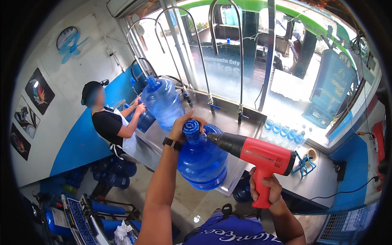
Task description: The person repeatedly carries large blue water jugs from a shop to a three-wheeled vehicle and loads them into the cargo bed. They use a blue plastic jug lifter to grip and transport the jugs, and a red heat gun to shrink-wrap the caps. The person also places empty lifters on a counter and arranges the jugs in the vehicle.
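A large blue water jug (203, 163) stands upright at the front edge of the steel counter. Its neck and cap are covered by a blue printed seal (191, 130). My left hand (178, 127), with a dark watch at the wrist, curls round the far side of the neck; some fingers are hidden behind it. A red heat gun (261, 157) is gripped by its handle in my right hand (267, 188). The gun's black nozzle points left, close beside the sealed neck. Whether it touches the seal, I cannot tell.
At the left, a co-worker (112, 122) in a white apron handles a blue container beside a clear-blue jug (162, 102). Curved metal taps (241, 61) rise along the steel counter (250, 122). Several small bottles (281, 132), a tape roll (312, 153) and a blue wire stand (304, 164) are at the right.
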Motion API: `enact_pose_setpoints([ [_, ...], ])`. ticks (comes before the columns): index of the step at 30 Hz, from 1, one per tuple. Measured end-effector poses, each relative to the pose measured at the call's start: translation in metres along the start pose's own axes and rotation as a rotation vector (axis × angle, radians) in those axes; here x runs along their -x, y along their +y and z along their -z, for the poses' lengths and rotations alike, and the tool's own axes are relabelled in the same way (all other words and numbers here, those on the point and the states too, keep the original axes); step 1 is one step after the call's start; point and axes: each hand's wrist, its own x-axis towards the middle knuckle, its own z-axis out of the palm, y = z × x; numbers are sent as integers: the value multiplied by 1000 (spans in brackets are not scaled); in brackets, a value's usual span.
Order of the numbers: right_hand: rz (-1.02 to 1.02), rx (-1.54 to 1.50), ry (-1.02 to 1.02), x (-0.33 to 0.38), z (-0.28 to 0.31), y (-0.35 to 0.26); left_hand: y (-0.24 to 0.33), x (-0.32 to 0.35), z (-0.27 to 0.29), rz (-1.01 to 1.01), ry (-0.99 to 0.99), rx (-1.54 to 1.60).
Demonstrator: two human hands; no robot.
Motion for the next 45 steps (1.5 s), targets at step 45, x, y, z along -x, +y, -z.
enact_pose_setpoints([
  [45, -157, 1715, 750, 326, 299, -53, 7, 4, -58, -115, 514, -1853],
])
